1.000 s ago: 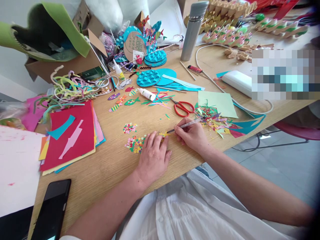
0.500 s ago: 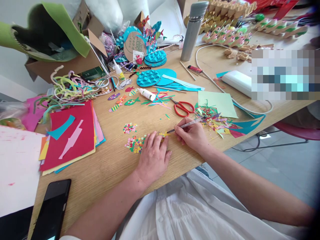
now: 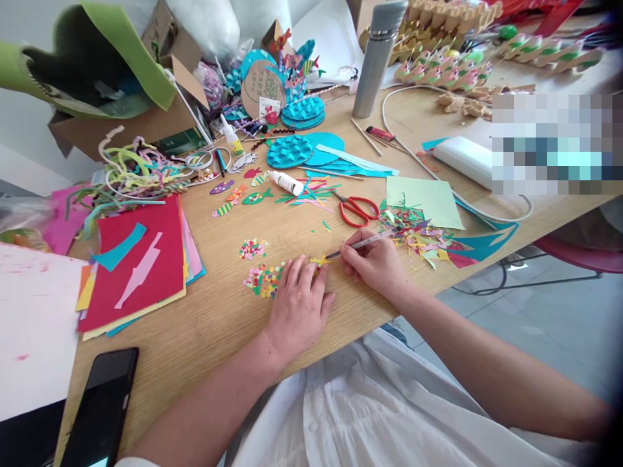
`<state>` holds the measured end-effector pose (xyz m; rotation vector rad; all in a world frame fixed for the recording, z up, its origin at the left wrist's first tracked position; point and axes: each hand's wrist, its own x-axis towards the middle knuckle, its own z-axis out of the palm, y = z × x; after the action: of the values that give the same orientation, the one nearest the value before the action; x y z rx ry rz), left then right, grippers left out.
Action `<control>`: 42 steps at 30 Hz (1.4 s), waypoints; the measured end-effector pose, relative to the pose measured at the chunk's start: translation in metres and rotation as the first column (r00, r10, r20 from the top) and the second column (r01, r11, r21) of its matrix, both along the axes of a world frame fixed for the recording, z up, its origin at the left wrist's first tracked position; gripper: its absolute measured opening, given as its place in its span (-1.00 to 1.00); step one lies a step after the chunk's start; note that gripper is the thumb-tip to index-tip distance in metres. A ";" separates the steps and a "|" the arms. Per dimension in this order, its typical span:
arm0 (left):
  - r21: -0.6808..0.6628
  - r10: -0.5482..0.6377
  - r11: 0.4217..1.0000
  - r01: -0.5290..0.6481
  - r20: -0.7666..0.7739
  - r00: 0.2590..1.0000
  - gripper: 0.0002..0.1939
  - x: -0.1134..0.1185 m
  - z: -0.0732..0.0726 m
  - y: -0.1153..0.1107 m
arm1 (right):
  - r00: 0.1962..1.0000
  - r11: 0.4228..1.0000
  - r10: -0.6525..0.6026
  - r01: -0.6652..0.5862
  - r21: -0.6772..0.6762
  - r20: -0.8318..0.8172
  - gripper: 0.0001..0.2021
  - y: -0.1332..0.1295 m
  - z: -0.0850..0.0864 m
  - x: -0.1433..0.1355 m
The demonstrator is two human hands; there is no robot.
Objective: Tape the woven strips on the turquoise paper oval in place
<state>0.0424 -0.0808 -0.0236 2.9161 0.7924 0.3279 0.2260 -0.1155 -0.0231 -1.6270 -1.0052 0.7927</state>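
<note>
My right hand [image 3: 372, 259] is closed around a slim pen [image 3: 370, 240] with a clear barrel. The pen's dark tip touches or nearly touches a small yellow paper cutout [image 3: 320, 260], partly covered by my fingers. My left hand [image 3: 299, 295] lies flat with its fingers stretched out, pressing on the cutout's left side. Small colored paper dots [image 3: 263, 280] lie just left of my left fingers, and a pile of tiny paper bits [image 3: 252, 249] lies beyond them. Red-handled scissors [image 3: 359, 211] rest beyond my right hand.
Paper scraps [image 3: 418, 240] lie to the right beside a pale green sheet [image 3: 428, 201]. Paper fish [image 3: 257, 197], a glue bottle [image 3: 286, 183] and a grey flask [image 3: 377, 65] stand or lie farther back. Colored sheets [image 3: 141, 266] and a phone [image 3: 100, 408] are at left.
Hardly anything differs. Both hands and the pen stay in place over the yellow cutout, and the view shifts very slightly.
</note>
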 end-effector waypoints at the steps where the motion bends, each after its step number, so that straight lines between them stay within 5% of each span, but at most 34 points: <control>1: -0.002 0.002 1.000 -0.002 0.000 1.000 -0.51 0.000 0.000 0.000 | 1.000 1.000 -0.002 0.002 -0.002 0.000 -0.85 0.000 0.000 0.000; 15: 0.011 -0.004 1.000 0.004 0.006 1.000 -0.53 0.000 0.000 -0.001 | 0.997 0.997 -0.032 0.036 0.064 -0.064 -0.78 0.000 0.001 0.000; 19: 0.030 0.003 1.000 -0.003 -0.012 1.000 -0.49 0.000 0.002 -0.003 | 0.997 0.985 -0.028 0.015 0.173 0.073 -0.83 -0.002 -0.005 0.000; 27: 0.075 -0.015 0.997 0.017 -0.023 1.000 -0.58 -0.001 0.006 -0.005 | 0.874 0.964 0.106 -0.207 0.166 0.473 -0.77 -0.002 -0.006 -0.001; 34: 0.107 -0.016 0.994 0.017 -0.008 1.000 -0.59 -0.003 0.007 0.000 | 0.811 0.955 0.082 -0.230 0.187 0.579 -0.77 -0.003 -0.008 -0.002; 42: 0.100 0.017 0.995 -0.017 0.009 1.000 -0.62 -0.003 0.006 0.004 | 0.835 0.958 0.081 -0.215 0.188 0.544 -0.79 -0.007 -0.002 -0.004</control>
<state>0.0389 -0.0765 -0.0172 2.9999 0.8232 0.3915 0.2219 -0.1225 -0.0250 -1.5962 -1.5755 0.2882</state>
